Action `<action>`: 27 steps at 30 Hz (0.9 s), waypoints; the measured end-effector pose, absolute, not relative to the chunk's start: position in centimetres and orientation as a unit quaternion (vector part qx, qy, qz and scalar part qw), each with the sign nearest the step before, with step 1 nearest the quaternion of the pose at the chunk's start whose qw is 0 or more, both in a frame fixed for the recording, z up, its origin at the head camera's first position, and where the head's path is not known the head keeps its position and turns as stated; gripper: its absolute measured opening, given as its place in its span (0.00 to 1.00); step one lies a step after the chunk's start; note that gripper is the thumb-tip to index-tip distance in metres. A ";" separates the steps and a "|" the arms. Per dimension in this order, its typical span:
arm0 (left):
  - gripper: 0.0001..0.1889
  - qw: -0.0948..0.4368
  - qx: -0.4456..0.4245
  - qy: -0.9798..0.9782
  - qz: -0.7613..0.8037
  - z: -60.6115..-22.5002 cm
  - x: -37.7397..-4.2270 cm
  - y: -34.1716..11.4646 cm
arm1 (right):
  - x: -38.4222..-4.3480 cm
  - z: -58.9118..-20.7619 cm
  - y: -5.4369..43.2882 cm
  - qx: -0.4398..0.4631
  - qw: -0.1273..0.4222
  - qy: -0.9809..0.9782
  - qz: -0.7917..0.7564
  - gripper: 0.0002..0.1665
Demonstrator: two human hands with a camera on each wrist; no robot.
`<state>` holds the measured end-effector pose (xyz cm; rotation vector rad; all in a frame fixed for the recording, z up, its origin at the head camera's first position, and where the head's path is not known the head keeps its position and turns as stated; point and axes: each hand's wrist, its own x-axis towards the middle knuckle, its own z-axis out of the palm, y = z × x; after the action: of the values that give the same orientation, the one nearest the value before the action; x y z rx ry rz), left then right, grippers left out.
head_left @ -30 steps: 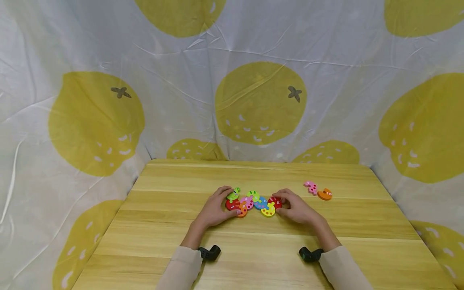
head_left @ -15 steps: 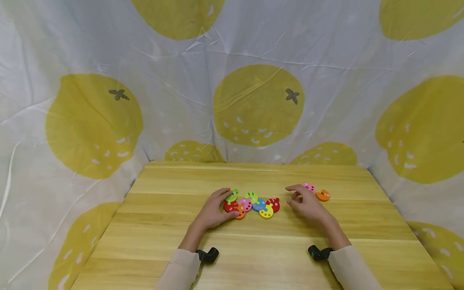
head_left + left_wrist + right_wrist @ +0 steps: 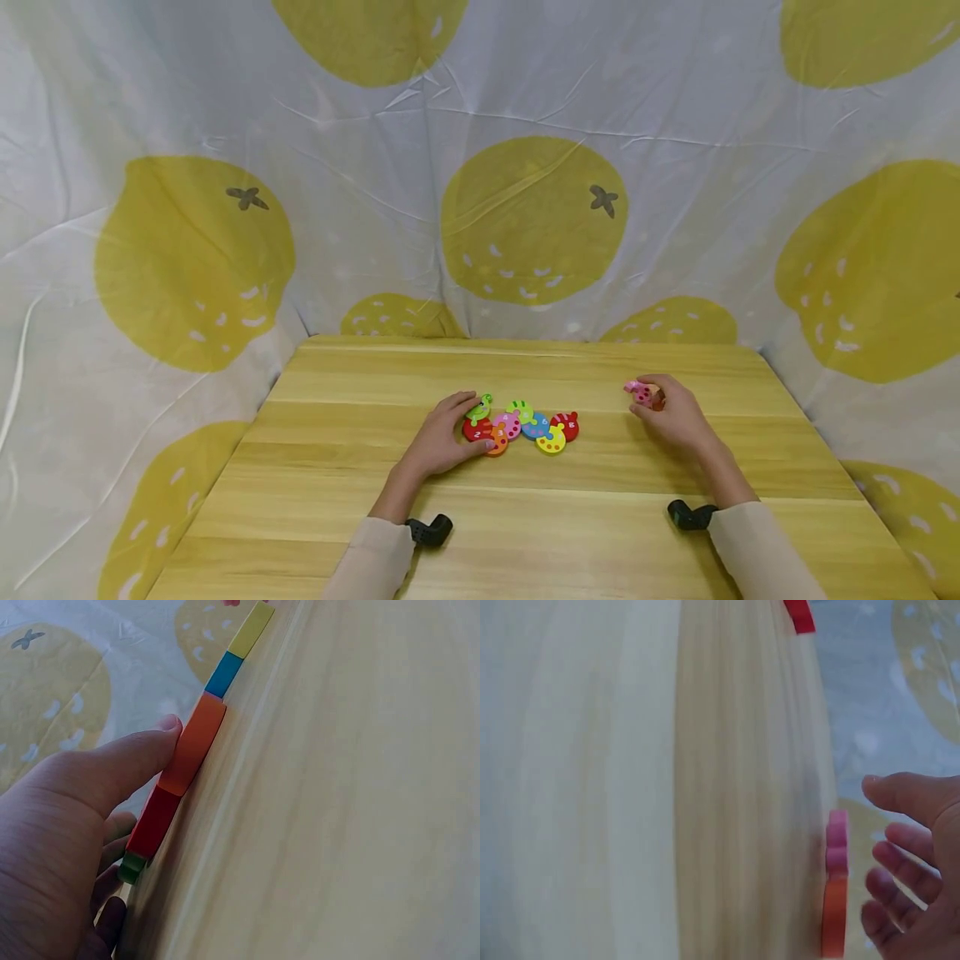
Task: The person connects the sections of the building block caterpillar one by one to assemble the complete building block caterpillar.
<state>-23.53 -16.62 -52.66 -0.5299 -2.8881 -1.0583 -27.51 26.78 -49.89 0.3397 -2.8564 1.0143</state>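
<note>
A caterpillar number puzzle (image 3: 535, 425) of joined, colourful pieces lies flat on the table, its green head (image 3: 480, 407) at the left end and a red piece marked 8 (image 3: 565, 425) at the right end. My left hand (image 3: 437, 437) holds the left end. Its thumb (image 3: 142, 754) presses the edge of the orange piece (image 3: 197, 746), with the fingers round behind the head. Off to the right, my right hand (image 3: 681, 417) reaches over a loose pink piece (image 3: 641, 393) and an orange piece (image 3: 834, 919). In the right wrist view its fingers are spread beside them, gripping neither.
The wooden table (image 3: 540, 517) carries all the pieces. Behind it and at both sides hangs a pale cloth (image 3: 360, 208) printed with lemons. Black wrist cameras (image 3: 431, 530) sit by the sleeves.
My right hand has left the red end piece and moved right and away to the loose pink and orange pieces. My left hand has stayed at the head end of the puzzle.
</note>
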 end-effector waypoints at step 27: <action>0.45 0.008 -0.168 -0.929 -0.330 -52.8 -23.6 -16.7 | -29.5 -51.0 27.5 0.139 0.037 -0.959 0.244 0.34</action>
<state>-23.64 -16.66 -52.81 -0.5268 -2.9043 -1.0306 -29.51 27.46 -51.00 0.4277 -2.9430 0.7483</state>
